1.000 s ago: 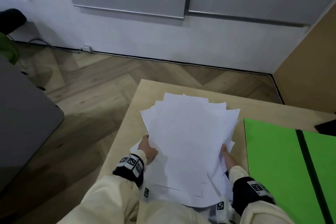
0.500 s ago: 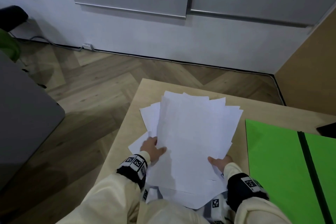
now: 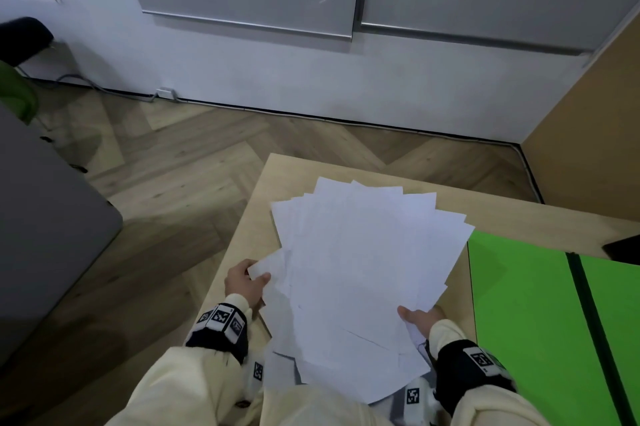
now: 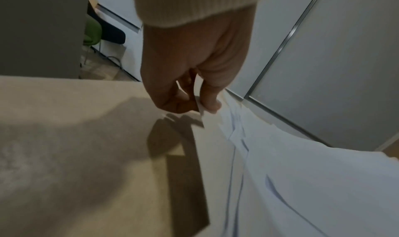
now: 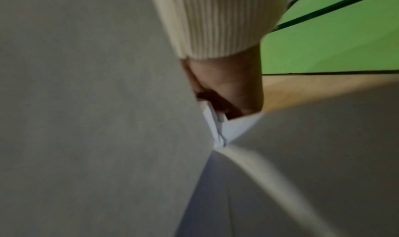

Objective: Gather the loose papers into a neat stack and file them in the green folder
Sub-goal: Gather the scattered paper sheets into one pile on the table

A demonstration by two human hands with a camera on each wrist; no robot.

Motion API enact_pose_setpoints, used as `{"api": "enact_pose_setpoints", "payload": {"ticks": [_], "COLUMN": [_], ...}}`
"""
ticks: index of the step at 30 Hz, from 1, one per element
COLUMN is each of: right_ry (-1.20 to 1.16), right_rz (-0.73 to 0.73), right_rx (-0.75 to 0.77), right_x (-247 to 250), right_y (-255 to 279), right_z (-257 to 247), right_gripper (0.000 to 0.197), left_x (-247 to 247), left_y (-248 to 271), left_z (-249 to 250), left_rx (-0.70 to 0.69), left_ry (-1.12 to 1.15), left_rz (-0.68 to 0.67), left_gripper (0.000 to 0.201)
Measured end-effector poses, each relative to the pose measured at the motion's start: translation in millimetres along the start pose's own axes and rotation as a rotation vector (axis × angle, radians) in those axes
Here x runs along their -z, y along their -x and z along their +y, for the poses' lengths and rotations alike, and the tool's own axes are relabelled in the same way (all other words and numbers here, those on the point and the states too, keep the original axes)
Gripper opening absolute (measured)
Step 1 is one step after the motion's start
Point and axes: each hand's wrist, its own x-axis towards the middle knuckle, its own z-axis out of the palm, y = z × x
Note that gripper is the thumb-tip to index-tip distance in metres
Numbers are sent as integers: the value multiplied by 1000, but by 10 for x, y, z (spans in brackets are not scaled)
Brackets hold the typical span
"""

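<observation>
The fanned sheaf of loose white paper sheets point(image 3: 363, 270) lies over the pale wooden table point(image 3: 256, 218), long axis running away from the person. The left hand point(image 3: 244, 283) pinches a sheet corner at the left edge; the right hand point(image 3: 420, 316) grips the near right edge. The open flat green folder point(image 3: 519, 304) lies just to the right, nearer the right hand, so filing calls for a rightward carry.

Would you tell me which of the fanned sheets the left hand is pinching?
The left hand pinches the low sheet whose corner juts out leftmost from the fan of papers; the other sheets lie further right, nearer the right hand.
</observation>
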Motion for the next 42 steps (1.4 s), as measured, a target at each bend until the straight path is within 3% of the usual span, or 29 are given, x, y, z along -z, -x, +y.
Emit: {"api": "enact_pose_setpoints", "payload": {"ticks": [5,10,11,14,16,20,24,26,30,34,36,39,42], "right_ry": [25,-15,-10,58,95,144,220,234,27,-43,-121,-270,-250], "right_rz": [-13,54,65,29,-6,26,16,-45,-95,-10,33,50,2], "right_rx": [-21,-77,-70,-76,-52,-18,20,29,55,104,104,114,106], "right_x": [26,180,195,151,108,126,138,81,-73,-98,-34,92,133], "right_y": [53,24,23,-7,18,120,143,164,154,123,131,135,125], "right_z": [25,82,99,151,138,86,92,70,7,-20,-46,-132,-176], "right_gripper": [71,65,64,60,53,54,63,70,97,85,81,66,59], "left_x": [47,235,254,156,15,-117,-133,-193,-343,-324,-241,-96,-88], "left_y": [-134,-249,-252,-74,3,28,30,4,74,35,-12,14,-19], "left_z": [103,269,288,299,179,87,234,251,338,320,276,263,182], "left_rx": [20,-4,10,145,161,85,24,18,37,216,291,210,149], "left_ry": [245,354,360,365,156,-54,-177,-199,-69,198,319,3,-60], "left_rz": [201,347,307,13,-91,-98,-200,-238,-292,-331,-369,-559,-599], "left_gripper": [32,22,25,36,36,30,16,19,40,73,68,58,58]}}
